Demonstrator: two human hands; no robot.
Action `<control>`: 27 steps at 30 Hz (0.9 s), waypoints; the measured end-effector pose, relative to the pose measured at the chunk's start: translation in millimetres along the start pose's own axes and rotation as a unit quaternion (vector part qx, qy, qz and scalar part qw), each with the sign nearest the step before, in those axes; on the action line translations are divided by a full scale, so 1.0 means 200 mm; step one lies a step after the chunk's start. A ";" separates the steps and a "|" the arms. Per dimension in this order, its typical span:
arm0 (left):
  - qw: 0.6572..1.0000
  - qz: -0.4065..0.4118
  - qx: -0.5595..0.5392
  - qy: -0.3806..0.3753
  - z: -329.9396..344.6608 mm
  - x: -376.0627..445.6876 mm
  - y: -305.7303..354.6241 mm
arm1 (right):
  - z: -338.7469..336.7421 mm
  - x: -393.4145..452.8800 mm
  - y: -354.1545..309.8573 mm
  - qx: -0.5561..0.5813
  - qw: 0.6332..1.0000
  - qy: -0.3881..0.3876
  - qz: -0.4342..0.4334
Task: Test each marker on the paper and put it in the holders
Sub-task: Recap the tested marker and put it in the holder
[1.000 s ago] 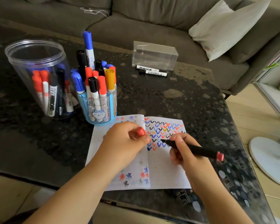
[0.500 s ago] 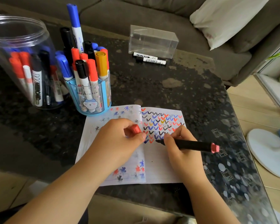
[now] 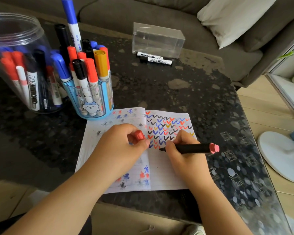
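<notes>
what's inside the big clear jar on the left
The clear jar holds upright capped markers: red, blue and black caps, white barrels with print. Motion blur, glare and overlap hide the exact count and anything at the back or bottom.

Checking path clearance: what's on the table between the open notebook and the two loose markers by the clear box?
Nothing; head view shows only bare dark tabletop between the notebook and the two loose markers beside the clear box.
</notes>
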State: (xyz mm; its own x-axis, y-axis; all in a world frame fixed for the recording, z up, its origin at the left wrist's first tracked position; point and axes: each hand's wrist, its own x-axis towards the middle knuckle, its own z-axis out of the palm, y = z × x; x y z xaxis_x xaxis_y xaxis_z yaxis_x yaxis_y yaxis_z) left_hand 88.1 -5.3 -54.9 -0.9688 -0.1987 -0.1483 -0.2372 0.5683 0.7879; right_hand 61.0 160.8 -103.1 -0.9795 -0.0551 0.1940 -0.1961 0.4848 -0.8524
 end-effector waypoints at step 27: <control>0.834 -0.075 -0.521 -0.164 -0.15 -0.05 0.06 | -0.09 -0.03 -0.46 0.257 0.965 0.040 0.036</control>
State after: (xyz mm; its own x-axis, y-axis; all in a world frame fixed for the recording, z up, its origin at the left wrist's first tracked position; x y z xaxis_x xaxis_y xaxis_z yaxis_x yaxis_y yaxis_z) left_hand 96.0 -19.8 -25.7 -0.9419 0.1221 -0.3128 -0.3319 -0.4798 0.8122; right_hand 86.3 132.1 -17.8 -0.9887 0.0408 0.1445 -0.1452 -0.0142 -0.9893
